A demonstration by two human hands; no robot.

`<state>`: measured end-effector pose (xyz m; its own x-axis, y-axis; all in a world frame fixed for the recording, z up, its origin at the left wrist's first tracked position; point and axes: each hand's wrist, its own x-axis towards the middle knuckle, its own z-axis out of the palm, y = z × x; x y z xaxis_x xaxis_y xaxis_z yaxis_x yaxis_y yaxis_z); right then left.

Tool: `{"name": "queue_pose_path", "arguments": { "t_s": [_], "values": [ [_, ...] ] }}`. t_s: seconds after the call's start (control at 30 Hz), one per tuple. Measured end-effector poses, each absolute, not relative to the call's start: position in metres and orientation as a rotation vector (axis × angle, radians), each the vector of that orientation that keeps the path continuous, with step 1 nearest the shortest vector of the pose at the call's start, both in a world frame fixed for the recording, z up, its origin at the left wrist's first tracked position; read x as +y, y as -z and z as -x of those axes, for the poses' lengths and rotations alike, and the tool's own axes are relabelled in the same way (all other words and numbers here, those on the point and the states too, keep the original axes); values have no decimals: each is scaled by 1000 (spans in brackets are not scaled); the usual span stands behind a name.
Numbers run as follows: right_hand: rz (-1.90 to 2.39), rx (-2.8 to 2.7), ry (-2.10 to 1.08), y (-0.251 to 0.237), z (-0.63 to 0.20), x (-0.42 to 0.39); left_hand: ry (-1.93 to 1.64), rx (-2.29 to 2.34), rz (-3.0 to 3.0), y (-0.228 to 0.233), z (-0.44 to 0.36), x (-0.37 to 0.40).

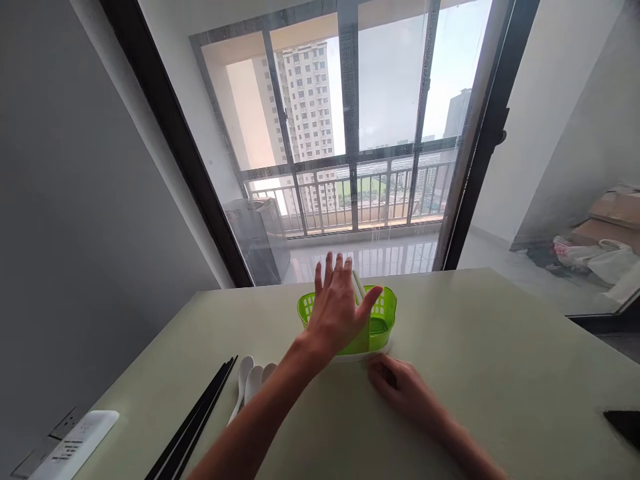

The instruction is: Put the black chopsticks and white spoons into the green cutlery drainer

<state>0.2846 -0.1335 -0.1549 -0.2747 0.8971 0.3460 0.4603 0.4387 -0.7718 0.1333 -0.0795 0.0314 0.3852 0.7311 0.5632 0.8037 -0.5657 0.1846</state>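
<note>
A green plastic basket point(359, 343) with slotted walls stands upright on a white base tray point(354, 359) near the far side of the table. A pale upright handle point(358, 285) rises from its middle. My left hand point(336, 312) is over the basket with its fingers stretched out and thumb spread, hiding part of it; whether it touches the handle I cannot tell. Curled on the tabletop, my right hand point(403, 387) rests against or just beside the tray's front edge, with no object visible in it. White spoons point(254, 381) lie left of my left forearm, partly covered by it.
Several black chopsticks point(197, 420) lie alongside the spoons. At the left edge is a white power strip point(75, 443). The pale table point(480, 373) ends at a glass door point(395, 260). A dark object point(623, 423) sits at the right edge.
</note>
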Motion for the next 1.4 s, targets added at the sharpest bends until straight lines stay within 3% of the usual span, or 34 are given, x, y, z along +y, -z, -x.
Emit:
{"name": "queue_pose_path", "arguments": {
  "t_s": [0.17,0.3,1.4],
  "values": [
    [1142,-1895,-707,155,-284,-134,546,-1691,2575,-33,-154,-74],
    [1156,-1884,-745,151,-285,-136,345,-1655,2532,-30,-152,-79],
    [1266,-1886,-902,141,-287,-140,256,-1652,2336,-49,50,-40]
  ]
}}
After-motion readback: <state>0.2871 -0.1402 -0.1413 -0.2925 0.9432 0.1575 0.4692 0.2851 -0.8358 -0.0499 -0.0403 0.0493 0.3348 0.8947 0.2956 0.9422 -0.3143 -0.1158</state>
